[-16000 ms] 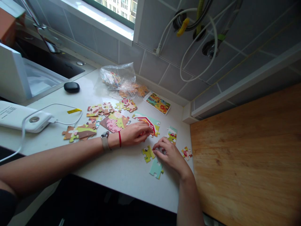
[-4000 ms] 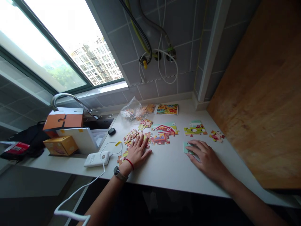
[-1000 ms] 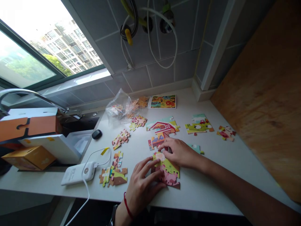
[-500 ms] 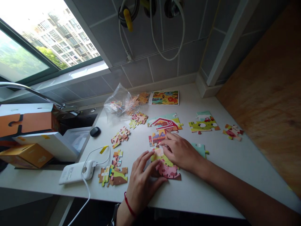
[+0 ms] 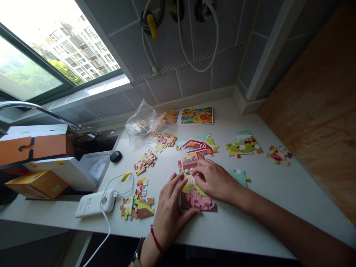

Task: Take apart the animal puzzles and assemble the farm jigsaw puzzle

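Left hand [image 5: 168, 209]: grip wide, touched pig section [image 5: 198, 198] at nine o'clock. Right hand [image 5: 214, 181]: grip narrow, twelve o'clock edge.

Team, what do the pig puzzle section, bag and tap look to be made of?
Pig puzzle section: probably cardboard, printed face; thin, flat interlocking pieces. Thin wood can't be ruled out.
Bag: clear, glossy plastic film; see-through, with creases catching light.
Tap: likely metal, polished or chromed; bright, mirror-like streaks along the spout.
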{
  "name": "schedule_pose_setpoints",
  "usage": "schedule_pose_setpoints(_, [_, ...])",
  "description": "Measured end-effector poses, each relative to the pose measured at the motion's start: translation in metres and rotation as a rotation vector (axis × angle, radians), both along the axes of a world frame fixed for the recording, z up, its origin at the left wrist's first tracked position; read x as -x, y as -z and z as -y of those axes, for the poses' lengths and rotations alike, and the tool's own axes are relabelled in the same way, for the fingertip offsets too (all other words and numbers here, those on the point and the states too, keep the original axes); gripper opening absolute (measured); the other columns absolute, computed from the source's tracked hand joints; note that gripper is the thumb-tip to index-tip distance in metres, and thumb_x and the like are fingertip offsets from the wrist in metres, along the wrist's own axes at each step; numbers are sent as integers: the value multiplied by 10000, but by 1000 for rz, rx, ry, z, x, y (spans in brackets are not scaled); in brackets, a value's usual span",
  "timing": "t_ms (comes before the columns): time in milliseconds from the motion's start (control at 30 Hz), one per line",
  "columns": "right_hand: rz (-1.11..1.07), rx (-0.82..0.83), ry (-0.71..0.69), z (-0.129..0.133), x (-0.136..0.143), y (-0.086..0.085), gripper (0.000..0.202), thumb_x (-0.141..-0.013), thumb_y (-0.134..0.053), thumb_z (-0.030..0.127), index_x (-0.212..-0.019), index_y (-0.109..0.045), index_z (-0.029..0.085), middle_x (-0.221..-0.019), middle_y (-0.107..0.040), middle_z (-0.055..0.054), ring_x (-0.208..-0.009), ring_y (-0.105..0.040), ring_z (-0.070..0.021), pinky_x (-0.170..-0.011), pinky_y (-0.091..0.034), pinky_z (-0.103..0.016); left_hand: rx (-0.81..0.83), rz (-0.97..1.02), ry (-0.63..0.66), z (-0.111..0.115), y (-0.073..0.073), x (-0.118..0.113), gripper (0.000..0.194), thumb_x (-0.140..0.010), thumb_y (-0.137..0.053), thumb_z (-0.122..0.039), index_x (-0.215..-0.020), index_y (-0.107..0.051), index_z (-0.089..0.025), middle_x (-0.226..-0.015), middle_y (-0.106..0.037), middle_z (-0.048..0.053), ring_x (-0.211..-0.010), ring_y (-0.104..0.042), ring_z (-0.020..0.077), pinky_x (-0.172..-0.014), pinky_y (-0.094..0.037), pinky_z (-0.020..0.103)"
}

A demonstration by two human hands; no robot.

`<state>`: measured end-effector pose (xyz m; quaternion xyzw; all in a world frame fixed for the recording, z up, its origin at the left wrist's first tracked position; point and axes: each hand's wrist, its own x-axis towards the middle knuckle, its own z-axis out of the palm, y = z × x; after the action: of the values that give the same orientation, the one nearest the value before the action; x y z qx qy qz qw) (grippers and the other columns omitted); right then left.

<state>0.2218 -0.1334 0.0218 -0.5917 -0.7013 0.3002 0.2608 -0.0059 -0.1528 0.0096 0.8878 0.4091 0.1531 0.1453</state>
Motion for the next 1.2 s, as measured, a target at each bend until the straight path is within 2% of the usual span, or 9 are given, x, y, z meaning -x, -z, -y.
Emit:
schedule_pose_setpoints(200, [-99,32,30,-2,1,2,217,-888,-603,142,-967,-797,198,-991,-716,-76,-941,-658,-215,-934,-497,-339,-18,-54,-15,3,2,0,706,-950,-693,-522,-1558,-417,-293,-1639,-415,137,-1542,-344,380,-1167,-440,592])
schedule_pose_setpoints(500, [-49,4,26,-2,3,0,253,-919,-575,142,-1011,-805,193,-1016,-737,-87,-959,-672,-218,-955,-515,-348,-118,-110,-7,3,5,-3,638,-964,-675,-503,-1527,-497,-261,-1616,-465,118,-1533,-370,359,-1134,-491,553])
schedule_pose_setpoints(833, [-80,-32,24,-4,1,10,267,-888,-587,116,-999,-810,211,-994,-754,-65,-968,-684,-214,-918,-526,-322,-118,-95,-28,4,3,-3,580,-974,-660,-508,-1484,-528,-266,-1631,-433,125,-1532,-370,354,-1146,-482,559])
schedule_pose_setpoints(1033, [-70,-58,0,-3,2,10,258,-906,-577,113,-1004,-796,207,-1022,-762,-65,-1009,-685,-220,-945,-515,-330,-105,-104,-38,4,3,-4,555,-988,-651,-460,-1493,-518,-275,-1637,-428,112,-1527,-381,348,-1142,-491,546])
schedule_pose_setpoints(1200, [-115,-91,61,-3,-8,4,206,-929,-570,122,-1031,-737,186,-1010,-725,-63,-913,-672,-194,-853,-524,-306,-116,-108,-38,4,2,-5,544,-994,-639,-459,-1490,-525,-266,-1629,-442,112,-1516,-400,347,-1130,-501,537])
